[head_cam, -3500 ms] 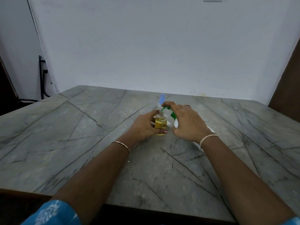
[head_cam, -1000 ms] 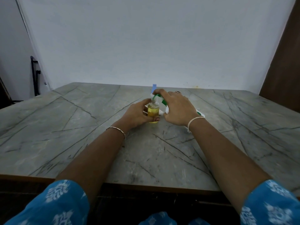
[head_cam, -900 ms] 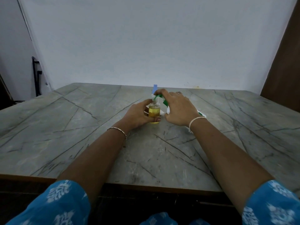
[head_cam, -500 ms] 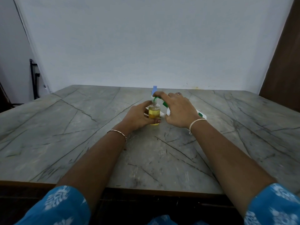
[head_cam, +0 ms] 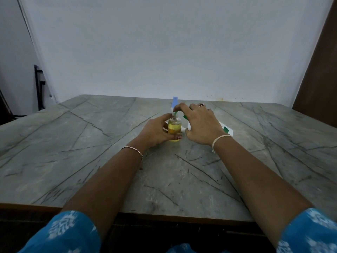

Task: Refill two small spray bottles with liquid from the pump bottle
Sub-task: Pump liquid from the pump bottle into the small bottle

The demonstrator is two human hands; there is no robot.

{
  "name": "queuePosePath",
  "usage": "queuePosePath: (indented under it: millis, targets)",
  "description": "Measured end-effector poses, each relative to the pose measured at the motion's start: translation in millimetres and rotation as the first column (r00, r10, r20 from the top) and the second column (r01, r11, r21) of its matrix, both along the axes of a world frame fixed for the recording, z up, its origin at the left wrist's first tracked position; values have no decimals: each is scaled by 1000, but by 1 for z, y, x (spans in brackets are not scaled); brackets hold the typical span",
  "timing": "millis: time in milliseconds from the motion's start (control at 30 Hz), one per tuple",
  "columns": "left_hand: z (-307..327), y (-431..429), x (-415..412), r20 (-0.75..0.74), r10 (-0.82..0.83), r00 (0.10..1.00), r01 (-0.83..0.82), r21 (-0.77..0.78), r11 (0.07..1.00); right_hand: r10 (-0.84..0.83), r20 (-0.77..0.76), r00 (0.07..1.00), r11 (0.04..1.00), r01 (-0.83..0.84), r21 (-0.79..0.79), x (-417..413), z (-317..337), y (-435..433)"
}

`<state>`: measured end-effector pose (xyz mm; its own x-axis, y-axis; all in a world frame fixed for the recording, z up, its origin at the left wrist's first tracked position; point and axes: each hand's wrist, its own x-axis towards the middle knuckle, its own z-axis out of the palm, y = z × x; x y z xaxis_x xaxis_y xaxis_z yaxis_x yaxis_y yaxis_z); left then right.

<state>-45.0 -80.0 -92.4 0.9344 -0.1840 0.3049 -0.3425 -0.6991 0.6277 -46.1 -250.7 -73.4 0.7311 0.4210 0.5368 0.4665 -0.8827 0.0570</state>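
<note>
Holding bottle (head_cam: 174, 127) unchanged (hands (head_cam: 157, 132) steady).

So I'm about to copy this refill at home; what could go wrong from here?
Three risks, as I judge them:
1. The small bottle looks mostly full of yellow liquid, so more pumping could overflow onto the table.
2. The green nozzle sits at a narrow neck; a slip of the right hand would miss it.
3. Only the left hand steadies it, so it could tip.

One open small bottle (head_cam: 174, 129) of yellow liquid, one blue-capped bottle (head_cam: 174, 101) behind, one white pump bottle (head_cam: 225, 129), two hands.
</note>
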Motion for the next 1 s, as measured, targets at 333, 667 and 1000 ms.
queuePosePath:
  millis: [333, 667, 1000]
  targets:
    - [2, -1, -4, 7, 12, 1000, -12, 25, 1000, -2, -2, 1000, 999, 2, -35, -1, 0, -4]
    - [2, -1, -3, 7, 3, 1000, -3, 15, 1000, -7, 9, 1000, 1000, 7, -2, 1, -2, -4]
    - [1, -1, -1, 17, 6, 1000, -7, 24, 1000, -23, 2, 1000, 1000, 23, 10, 2, -2, -1]
